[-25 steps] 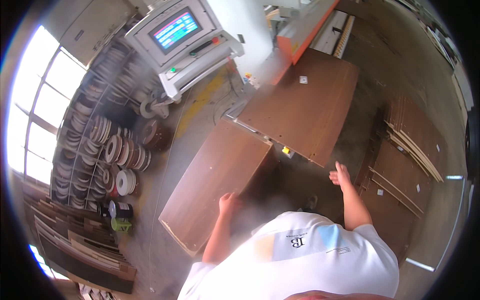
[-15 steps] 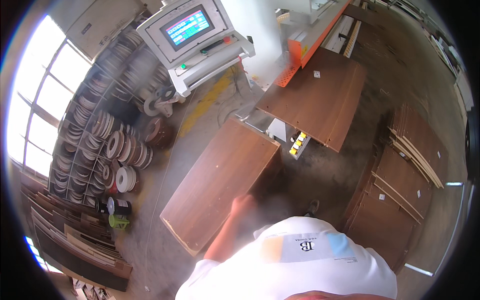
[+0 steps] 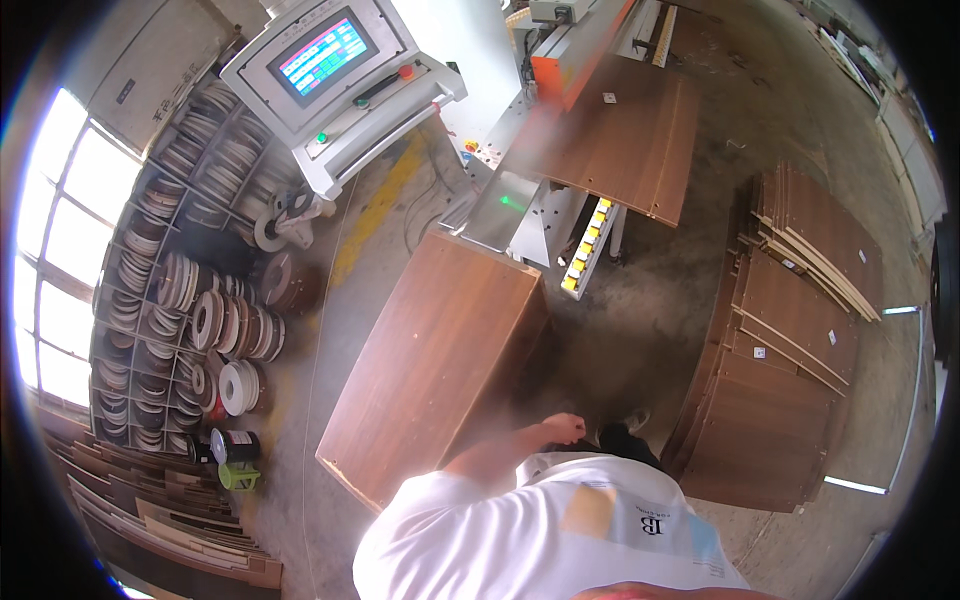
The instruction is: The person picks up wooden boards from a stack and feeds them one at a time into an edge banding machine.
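Observation:
My left hand [image 3: 565,429] hangs in front of my body, fingers curled in, with nothing visible in them. It is apart from the stack of brown wood-grain panels [image 3: 430,350] to its left, which is the nearest thing on that side. My right hand is out of view. Ahead, one brown panel [image 3: 630,140] lies at the orange-and-white machine [image 3: 560,75]. Below that panel's near edge sticks out a rail with yellow rollers [image 3: 587,250].
A control console [image 3: 340,85] with a lit screen stands ahead left. Racks of edge-band rolls [image 3: 225,325] line the left side, beside a green stool [image 3: 238,476]. More brown panels with loose strips [image 3: 780,340] are stacked at right.
My left hand has left the side of the panel stack and swung right, in front of me. The panel at the machine lies farther off, showing more of the roller rail. My view has turned.

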Demonstrator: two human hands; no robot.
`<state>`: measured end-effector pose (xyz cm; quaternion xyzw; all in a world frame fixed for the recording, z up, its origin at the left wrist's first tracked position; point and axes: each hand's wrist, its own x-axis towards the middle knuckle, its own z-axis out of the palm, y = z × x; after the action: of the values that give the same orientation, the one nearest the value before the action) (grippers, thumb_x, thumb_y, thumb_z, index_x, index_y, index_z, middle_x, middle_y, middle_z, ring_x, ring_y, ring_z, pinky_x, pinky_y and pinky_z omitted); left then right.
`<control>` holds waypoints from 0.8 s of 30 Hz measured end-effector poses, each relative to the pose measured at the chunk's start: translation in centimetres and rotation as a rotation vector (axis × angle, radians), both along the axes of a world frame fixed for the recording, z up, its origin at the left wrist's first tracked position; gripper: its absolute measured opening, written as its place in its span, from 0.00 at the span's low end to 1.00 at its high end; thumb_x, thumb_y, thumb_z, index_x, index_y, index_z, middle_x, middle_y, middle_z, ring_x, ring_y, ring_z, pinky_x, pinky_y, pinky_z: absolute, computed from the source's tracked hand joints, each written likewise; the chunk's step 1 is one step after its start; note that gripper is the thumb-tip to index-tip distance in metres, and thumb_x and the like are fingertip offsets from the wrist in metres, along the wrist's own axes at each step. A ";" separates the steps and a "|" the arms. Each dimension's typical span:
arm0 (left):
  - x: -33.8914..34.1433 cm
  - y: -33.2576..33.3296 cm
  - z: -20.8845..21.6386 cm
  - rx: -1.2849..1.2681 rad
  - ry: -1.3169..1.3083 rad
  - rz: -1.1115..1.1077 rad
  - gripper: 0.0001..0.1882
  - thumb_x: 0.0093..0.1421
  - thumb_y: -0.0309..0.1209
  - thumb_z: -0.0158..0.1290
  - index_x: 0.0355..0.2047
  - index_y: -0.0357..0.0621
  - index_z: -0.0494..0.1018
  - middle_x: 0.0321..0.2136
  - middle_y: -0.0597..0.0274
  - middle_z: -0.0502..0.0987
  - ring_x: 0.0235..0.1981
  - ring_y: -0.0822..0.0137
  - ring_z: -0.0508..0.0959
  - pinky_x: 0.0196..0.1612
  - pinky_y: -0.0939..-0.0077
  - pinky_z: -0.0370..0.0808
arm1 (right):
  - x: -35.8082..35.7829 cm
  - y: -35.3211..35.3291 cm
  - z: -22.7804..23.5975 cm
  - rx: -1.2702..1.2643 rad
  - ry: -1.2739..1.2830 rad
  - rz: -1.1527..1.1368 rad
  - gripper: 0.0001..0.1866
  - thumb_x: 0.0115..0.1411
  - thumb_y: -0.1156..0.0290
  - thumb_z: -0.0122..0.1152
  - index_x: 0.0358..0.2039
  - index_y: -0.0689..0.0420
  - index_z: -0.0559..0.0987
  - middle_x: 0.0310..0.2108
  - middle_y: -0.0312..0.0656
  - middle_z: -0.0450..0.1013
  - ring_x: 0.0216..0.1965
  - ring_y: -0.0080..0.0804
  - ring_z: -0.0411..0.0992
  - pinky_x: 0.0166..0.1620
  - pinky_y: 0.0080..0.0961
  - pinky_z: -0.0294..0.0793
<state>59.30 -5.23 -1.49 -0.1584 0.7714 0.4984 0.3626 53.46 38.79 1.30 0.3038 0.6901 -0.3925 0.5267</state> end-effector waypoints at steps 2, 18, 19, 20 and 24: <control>-0.5 -2.0 -2.4 0.067 -0.064 0.028 0.15 0.60 0.41 0.49 0.39 0.48 0.80 0.30 0.63 0.84 0.30 0.67 0.83 0.38 0.68 0.80 | 1.3 0.6 0.1 0.000 -0.006 -0.050 0.42 0.65 0.36 0.49 0.65 0.60 0.66 0.56 0.53 0.72 0.52 0.49 0.74 0.56 0.45 0.72; 1.9 -2.5 -1.9 -0.021 -0.348 0.367 0.09 0.66 0.33 0.52 0.41 0.44 0.76 0.30 0.63 0.80 0.27 0.72 0.79 0.27 0.78 0.73 | 8.6 8.6 -3.5 -0.212 0.097 -0.657 0.42 0.64 0.36 0.51 0.64 0.60 0.68 0.61 0.46 0.69 0.60 0.40 0.69 0.60 0.42 0.68; 1.0 -0.8 -1.3 0.029 -0.338 0.350 0.09 0.66 0.33 0.52 0.42 0.44 0.76 0.31 0.63 0.80 0.28 0.71 0.79 0.28 0.77 0.74 | 8.5 9.1 -4.3 -0.213 0.100 -0.680 0.42 0.64 0.37 0.51 0.64 0.60 0.68 0.61 0.46 0.70 0.60 0.41 0.69 0.60 0.43 0.68; -0.1 0.8 -1.0 0.082 -0.329 0.322 0.09 0.66 0.32 0.52 0.43 0.44 0.77 0.32 0.62 0.80 0.29 0.71 0.79 0.30 0.77 0.75 | 8.7 9.4 -5.5 -0.216 0.101 -0.711 0.42 0.64 0.37 0.52 0.64 0.60 0.67 0.61 0.46 0.70 0.60 0.41 0.69 0.59 0.45 0.68; -2.3 7.4 1.0 0.159 -0.335 0.178 0.10 0.67 0.31 0.52 0.46 0.43 0.76 0.34 0.60 0.80 0.32 0.71 0.79 0.35 0.77 0.77 | 8.5 11.7 -13.7 -0.174 0.115 -0.837 0.31 0.65 0.43 0.54 0.57 0.54 0.73 0.53 0.40 0.74 0.54 0.35 0.72 0.53 0.45 0.71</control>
<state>56.95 2.21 -0.50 -0.2775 0.6416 0.5543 0.4518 61.96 50.53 -12.41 0.4895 0.5000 -0.6454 0.3064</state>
